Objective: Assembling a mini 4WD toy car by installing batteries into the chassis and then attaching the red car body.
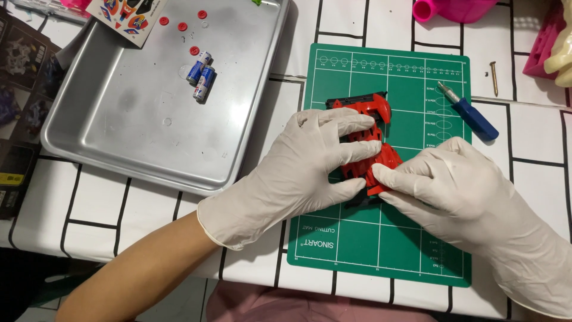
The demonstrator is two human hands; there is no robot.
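Observation:
Both my hands wear white gloves and meet over a red and black plastic toy body [374, 113] lying on a green cutting mat [387, 238]. My left hand [310, 161] lies across the toy's left side with fingers curled over its top. On the toy's lower right part, my right hand [453, 185] pinches with thumb and fingertips. Much of the toy is hidden under the fingers.
A metal tray [137, 125] at the left holds two small batteries [201, 73] and several red round pieces [182, 27]. A blue-handled craft knife [471, 113] and a nail [494, 77] lie right of the toy. Pink plastic things [453, 9] stand at the back; a sticker sheet [128, 18] overlaps the tray.

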